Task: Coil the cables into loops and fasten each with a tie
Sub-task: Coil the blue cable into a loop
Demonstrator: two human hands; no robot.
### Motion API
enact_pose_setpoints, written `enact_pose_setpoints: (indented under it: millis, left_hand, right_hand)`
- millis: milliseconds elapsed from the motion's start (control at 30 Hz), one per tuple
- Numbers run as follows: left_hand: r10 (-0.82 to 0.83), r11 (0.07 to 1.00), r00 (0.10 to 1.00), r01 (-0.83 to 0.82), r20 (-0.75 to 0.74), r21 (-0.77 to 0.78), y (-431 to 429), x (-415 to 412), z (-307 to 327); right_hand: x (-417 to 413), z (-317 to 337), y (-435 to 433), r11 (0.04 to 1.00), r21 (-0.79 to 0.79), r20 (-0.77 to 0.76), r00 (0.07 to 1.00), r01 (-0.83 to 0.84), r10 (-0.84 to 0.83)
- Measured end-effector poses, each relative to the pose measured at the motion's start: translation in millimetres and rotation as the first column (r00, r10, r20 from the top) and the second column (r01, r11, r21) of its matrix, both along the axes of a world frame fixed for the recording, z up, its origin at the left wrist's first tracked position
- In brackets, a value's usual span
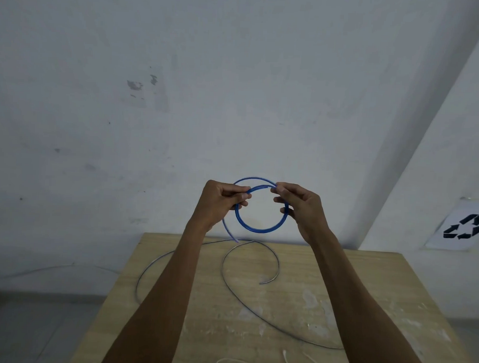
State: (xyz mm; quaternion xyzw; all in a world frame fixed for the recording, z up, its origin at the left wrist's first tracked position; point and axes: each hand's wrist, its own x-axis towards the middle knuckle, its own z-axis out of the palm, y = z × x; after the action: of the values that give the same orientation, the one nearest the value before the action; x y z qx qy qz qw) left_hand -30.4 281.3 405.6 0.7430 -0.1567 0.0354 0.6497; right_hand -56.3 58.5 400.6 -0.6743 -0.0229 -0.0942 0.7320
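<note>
A blue cable (259, 229) is wound into a round coil of about two turns, held up in the air above the far edge of the wooden table (324, 294). My left hand (221, 201) grips the coil's left side with curled fingers, and a loose blue end hangs down below it. My right hand (300, 204) pinches the coil's right side between thumb and fingers. A grey cable (223, 274) lies uncoiled on the table, curling in a wide open loop. Thin white ties (288, 360) lie near the table's front edge.
A pale wall stands right behind the table. A paper sheet with a recycling symbol (462, 226) hangs on the wall at the right. Part of the grey cable sticks out past the table's left edge. The floor shows at the lower left.
</note>
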Motion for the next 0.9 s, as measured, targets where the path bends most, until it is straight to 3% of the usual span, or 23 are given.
enact_pose_setpoints:
  millis: [467, 600, 767, 900]
  left_hand:
    - [-0.036, 0.996, 0.997, 0.030, 0.070, 0.085, -7, 1, 1]
    - [-0.032, 0.995, 0.995, 0.023, 0.094, 0.100, -11, 2, 1]
    - [-0.040, 0.990, 0.994, 0.026, 0.104, 0.138, -11, 3, 1]
    - [0.049, 0.963, 0.975, -0.103, 0.215, 0.249, -11, 5, -2]
  right_hand:
    - [3, 3, -2, 0.992, -0.128, 0.114, 0.994, 0.013, 0.002]
    - [3, 5, -5, 0.994, -0.112, 0.103, 0.995, -0.009, 0.020]
    - [6, 6, -8, 0.978, -0.208, 0.085, 0.996, -0.006, 0.024]
    - [7, 7, -9, 0.981, -0.195, 0.098, 0.994, -0.017, 0.037]
